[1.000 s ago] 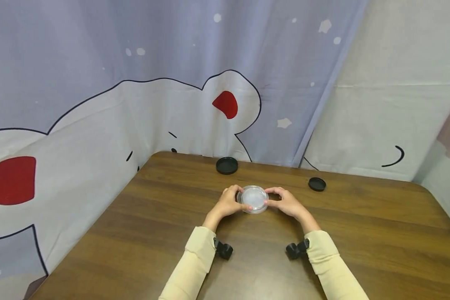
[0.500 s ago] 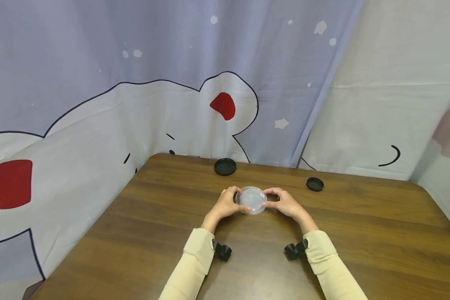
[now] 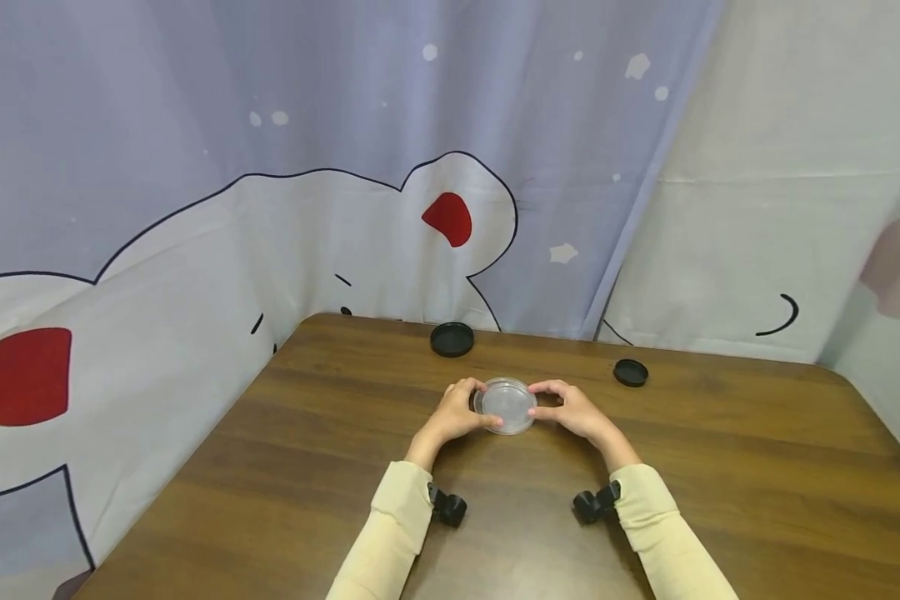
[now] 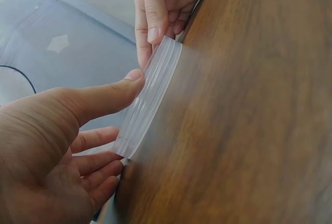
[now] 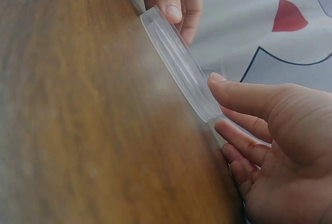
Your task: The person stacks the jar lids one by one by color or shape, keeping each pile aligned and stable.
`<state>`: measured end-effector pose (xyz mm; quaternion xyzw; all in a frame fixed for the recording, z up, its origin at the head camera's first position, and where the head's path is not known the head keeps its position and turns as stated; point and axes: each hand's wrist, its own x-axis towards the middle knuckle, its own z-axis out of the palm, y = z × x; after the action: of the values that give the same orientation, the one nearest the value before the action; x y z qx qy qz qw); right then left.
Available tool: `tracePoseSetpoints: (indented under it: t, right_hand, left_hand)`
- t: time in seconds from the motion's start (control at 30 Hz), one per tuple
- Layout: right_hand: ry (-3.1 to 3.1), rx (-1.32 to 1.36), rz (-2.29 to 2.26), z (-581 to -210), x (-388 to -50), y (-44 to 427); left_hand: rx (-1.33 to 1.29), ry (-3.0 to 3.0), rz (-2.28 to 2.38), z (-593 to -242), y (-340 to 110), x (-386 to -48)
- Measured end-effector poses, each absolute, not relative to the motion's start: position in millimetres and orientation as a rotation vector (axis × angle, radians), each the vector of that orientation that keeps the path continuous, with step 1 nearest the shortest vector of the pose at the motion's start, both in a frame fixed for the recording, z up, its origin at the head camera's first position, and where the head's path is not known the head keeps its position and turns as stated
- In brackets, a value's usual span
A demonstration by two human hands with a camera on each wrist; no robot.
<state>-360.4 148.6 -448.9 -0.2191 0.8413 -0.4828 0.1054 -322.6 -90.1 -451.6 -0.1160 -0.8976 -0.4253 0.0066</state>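
Observation:
Between my hands a clear, shallow round petri dish (image 3: 507, 403) lies flat on the wooden table. My left hand (image 3: 453, 414) pinches its left rim, thumb at the near side and fingers at the far side. On the opposite rim, my right hand (image 3: 573, 412) grips in the same way. Seen edge-on in the left wrist view, the petri dish (image 4: 150, 102) has a ridged side that looks like stacked layers. The right wrist view shows the right thumb against the side of the petri dish (image 5: 179, 66); its base sits at the table surface.
A larger black shallow round dish (image 3: 452, 340) stands near the table's back edge. Farther right is a smaller black one (image 3: 631, 372). A printed curtain (image 3: 345, 100) hangs behind the brown table (image 3: 307, 433). Each sleeve carries a small black wrist camera (image 3: 450, 508).
The head view has shifted a little, so the whole scene sits slightly lower. Both hands keep their hold on the petri dish, with no clear movement.

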Motion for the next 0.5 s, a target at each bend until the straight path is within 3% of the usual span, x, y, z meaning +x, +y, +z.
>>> tracePoseSetpoints:
  t: [0.23,0.37,0.5]
  right_hand:
    - [2.378,-0.592,-1.443,-435.4,-377.9,155.0]
    - [2.185,-0.569,-1.517,-415.3,-397.0,162.0]
    - [2.046,-0.581,-1.61,-390.1,-407.9,167.0]
  left_hand:
    - [-0.426,-2.853,-1.438,-425.0,-107.2,-334.2]
    - [-0.313,-2.787,-1.504,-405.8,-137.9,-336.7]
    - [-0.197,-2.807,-1.445,-409.3,-170.7,-328.3]
